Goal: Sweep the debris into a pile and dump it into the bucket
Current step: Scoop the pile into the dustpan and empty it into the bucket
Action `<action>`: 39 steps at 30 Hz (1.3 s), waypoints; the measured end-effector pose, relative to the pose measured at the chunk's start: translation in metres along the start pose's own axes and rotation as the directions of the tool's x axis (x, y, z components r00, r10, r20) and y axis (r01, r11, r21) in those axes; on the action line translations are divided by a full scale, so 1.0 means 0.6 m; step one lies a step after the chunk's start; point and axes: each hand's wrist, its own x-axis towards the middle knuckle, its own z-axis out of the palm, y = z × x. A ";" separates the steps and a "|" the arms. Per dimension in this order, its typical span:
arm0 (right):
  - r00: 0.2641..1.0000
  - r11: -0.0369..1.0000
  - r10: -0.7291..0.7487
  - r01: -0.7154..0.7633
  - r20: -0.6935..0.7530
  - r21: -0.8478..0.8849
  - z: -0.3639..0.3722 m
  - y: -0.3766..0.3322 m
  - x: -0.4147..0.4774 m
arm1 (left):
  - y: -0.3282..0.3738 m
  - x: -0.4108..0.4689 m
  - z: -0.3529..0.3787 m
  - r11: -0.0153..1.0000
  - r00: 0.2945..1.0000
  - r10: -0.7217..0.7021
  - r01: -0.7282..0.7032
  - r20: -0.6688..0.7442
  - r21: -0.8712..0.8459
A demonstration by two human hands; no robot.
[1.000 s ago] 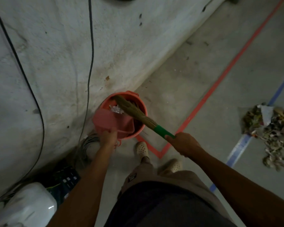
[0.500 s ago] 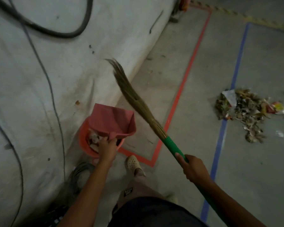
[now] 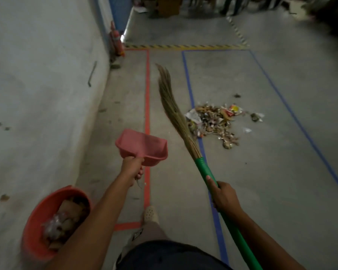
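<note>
You've swung the dustpan (image 3: pixel 144 145) off the bucket (image 3: pixel 30 230), which now sits by your left arm.
Your left hand (image 3: pixel 132 168) grips its handle and your right hand (image 3: pixel 225 197) wraps the broom (image 3: pixel 203 168); farther off, the debris pile (image 3: pixel 215 121) lies across a blue floor line (image 3: pixel 187 78).

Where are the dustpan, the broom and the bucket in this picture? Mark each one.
dustpan (image 3: pixel 142 146): head view, on the inside of the pink pan.
broom (image 3: pixel 203 168): head view, on the green handle just below the bristles.
bucket (image 3: pixel 30 227): head view, on the orange outer wall.
</note>
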 end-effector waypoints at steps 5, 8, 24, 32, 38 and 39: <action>0.992 0.991 0.092 -0.082 -0.088 0.110 -0.063 0.023 0.039 | 0.069 0.028 0.097 0.999 0.993 0.001 -0.007 0.117 0.051; 0.983 0.983 0.138 -0.121 -0.123 0.137 -0.087 0.029 0.082 | 0.102 0.062 0.146 0.998 0.988 -0.005 -0.005 0.157 0.059; 0.938 0.934 0.340 -0.329 -0.064 0.140 -0.168 -0.127 0.434 | 0.294 0.384 0.304 0.992 0.983 -0.035 0.012 0.183 0.122; 0.925 0.919 0.380 -0.380 0.019 0.108 -0.195 -0.188 0.608 | 0.365 0.506 0.382 0.988 0.986 -0.084 0.063 0.147 0.139; 0.928 0.931 0.361 -0.364 0.091 0.028 -0.216 -0.199 0.792 | 0.421 0.607 0.467 0.980 0.990 -0.114 0.099 0.078 0.175; 0.926 0.930 0.364 -0.367 0.104 0.008 -0.218 -0.201 0.824 | 0.430 0.623 0.481 0.978 0.991 -0.120 0.107 0.063 0.181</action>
